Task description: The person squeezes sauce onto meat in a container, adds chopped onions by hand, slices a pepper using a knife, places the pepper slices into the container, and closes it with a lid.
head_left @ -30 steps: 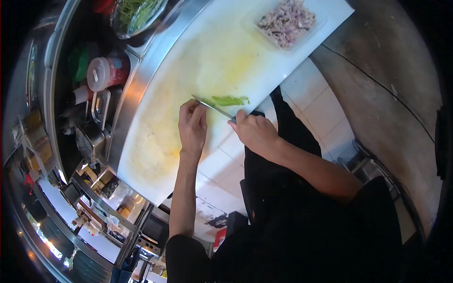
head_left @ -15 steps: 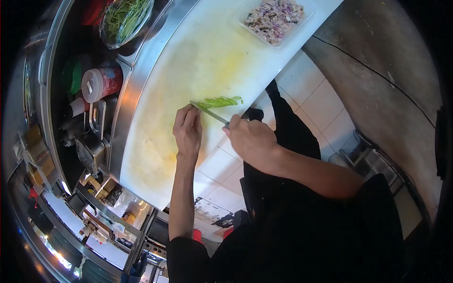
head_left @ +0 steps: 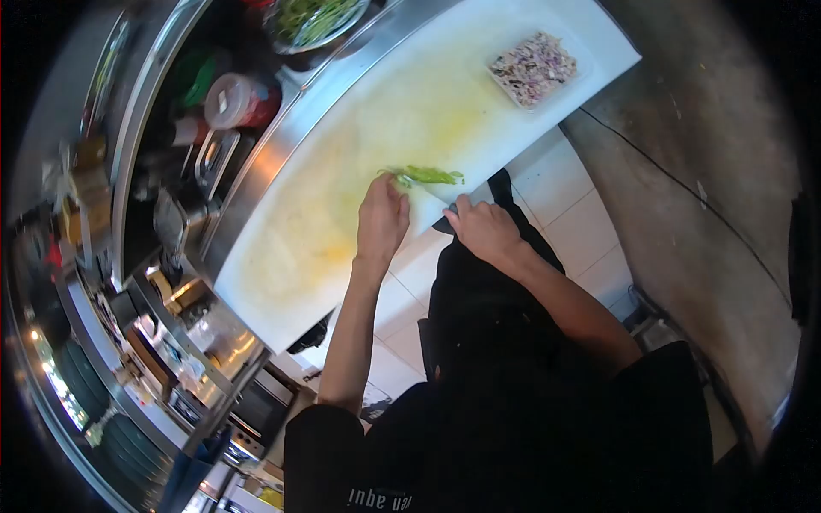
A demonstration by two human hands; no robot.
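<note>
My right hand [head_left: 486, 229] is closed around the dark handle of a knife [head_left: 434, 195], just over the near edge of the white cutting board [head_left: 295, 248]. The narrow blade points up and left towards my other hand. With bent fingers, my left hand [head_left: 382, 221] pinches the left end of some green vegetable pieces [head_left: 434, 175], long and thinly cut. They lie in a small slanted row on the board. The fingertips partly hide what they grip, and the blade is slightly blurred.
A clear plastic tub [head_left: 534, 70] of chopped purple-white pieces stands at the board's far right. Beyond the steel edge are a bowl of greens [head_left: 316, 21], a lidded red container [head_left: 244, 101] and a metal container [head_left: 180, 218]. A cable [head_left: 684, 175] crosses the floor.
The view has shifted, moving the board and its contents. The knife has drawn back towards me, away from my left fingertips, and the green pieces look more loosely spread.
</note>
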